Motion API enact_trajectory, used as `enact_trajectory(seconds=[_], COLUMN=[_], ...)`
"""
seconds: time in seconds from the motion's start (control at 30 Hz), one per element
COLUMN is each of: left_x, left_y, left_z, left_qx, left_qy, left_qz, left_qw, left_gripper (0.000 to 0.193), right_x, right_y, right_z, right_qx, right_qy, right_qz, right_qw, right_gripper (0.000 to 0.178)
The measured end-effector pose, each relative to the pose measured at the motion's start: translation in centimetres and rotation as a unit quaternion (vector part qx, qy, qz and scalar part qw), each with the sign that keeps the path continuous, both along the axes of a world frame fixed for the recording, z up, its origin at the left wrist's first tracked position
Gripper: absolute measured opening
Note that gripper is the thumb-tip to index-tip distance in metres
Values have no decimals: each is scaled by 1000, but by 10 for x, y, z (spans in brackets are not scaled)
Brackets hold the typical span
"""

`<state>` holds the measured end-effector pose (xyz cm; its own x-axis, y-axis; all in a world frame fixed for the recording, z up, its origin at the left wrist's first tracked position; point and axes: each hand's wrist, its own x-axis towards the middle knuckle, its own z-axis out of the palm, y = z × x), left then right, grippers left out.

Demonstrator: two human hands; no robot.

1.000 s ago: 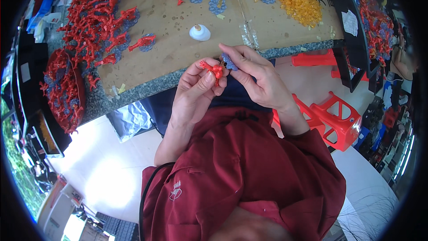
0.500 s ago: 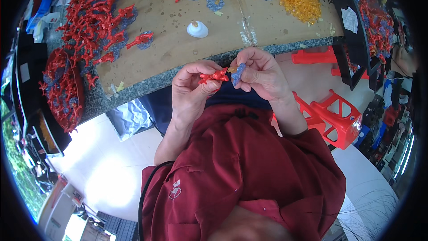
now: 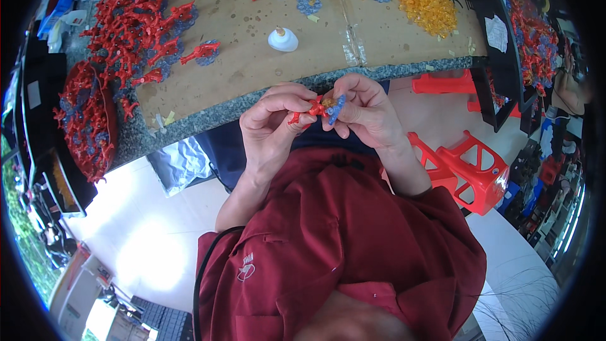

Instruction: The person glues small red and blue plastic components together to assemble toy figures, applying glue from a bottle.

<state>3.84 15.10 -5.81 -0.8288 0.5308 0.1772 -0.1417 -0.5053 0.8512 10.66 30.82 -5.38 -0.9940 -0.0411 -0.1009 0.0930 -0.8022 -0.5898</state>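
Note:
Just off the near edge of the bench, my left hand (image 3: 273,123) pinches a small red plastic figure (image 3: 315,109). My right hand (image 3: 374,115) grips a translucent blue scalloped disc (image 3: 338,111) by its edge. Between the two sits a small amber piece (image 3: 328,103), against the disc and touching the red figure. Fingers partly cover both parts. On the cardboard (image 3: 246,57) beyond my hands stands a small white squeeze bottle (image 3: 283,40) with a brownish tip.
Red figures (image 3: 132,25), many on blue discs, heap at the left. A filled red bowl (image 3: 88,126) stands at the bench's left edge. Loose blue discs (image 3: 309,2) and an amber pile (image 3: 420,0) lie at the back. Red stools (image 3: 473,170) stand at my right.
The red figure and the blue disc have come closer together, the figure now meeting the amber piece. The disc has tilted slightly, and both hands keep their grip.

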Motion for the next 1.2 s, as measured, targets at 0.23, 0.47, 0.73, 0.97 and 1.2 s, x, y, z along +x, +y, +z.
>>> enact_trajectory(seconds=[0.23, 0.47, 0.73, 0.97, 1.2], left_x=[-2, -6, -8, -12, -22], left_y=[-1, 2, 6, 8, 5], left_z=[-1, -7, -13, -15, -6], left_qx=[-9, 26, 80, 77, 8], left_qy=[17, -9, -22, -2, 99], left_qz=[-7, -57, -89, -104, -123], left_qw=[1000, 998, 993, 992, 987], left_gripper=[15, 16, 14, 11, 10], right_x=[8, 13, 8, 9, 12], right_y=[-6, -19, -14, -13, -11], right_z=[7, 13, 20, 22, 17], right_qx=[204, 243, 493, 522, 510], right_qy=[32, 48, 146, 150, 150], right_qz=[-79, -134, -186, -187, -180], right_qw=[975, 959, 837, 818, 828], right_gripper=[19, 24, 24, 25, 25])
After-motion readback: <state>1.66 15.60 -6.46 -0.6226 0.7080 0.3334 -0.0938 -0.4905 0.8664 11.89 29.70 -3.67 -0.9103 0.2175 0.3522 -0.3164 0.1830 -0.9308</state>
